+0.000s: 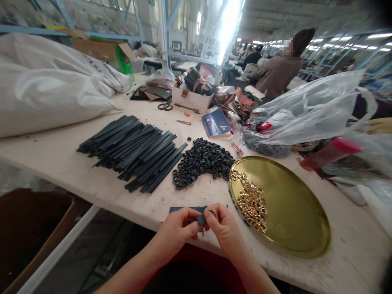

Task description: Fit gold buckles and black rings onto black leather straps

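Observation:
My left hand (177, 228) pinches a dark strap (186, 210) at the table's near edge. My right hand (225, 226) is closed on the same strap's end, and a small gold buckle (213, 212) shows at its fingertips. The two hands touch over the strap. Just beyond them lie a heap of black strips (134, 151) and a pile of small black loops (202, 161). To the right a round gold tray (294, 212) holds several gold buckles (252, 202).
Big white sacks (45, 85) fill the far left of the table (92, 188). Scissors (165, 106), a blue booklet (216, 122), a white box of scraps (191, 98) and clear plastic bags (306, 110) lie at the back and right. A person (280, 67) sits beyond. A brown carton (27, 228) stands below left.

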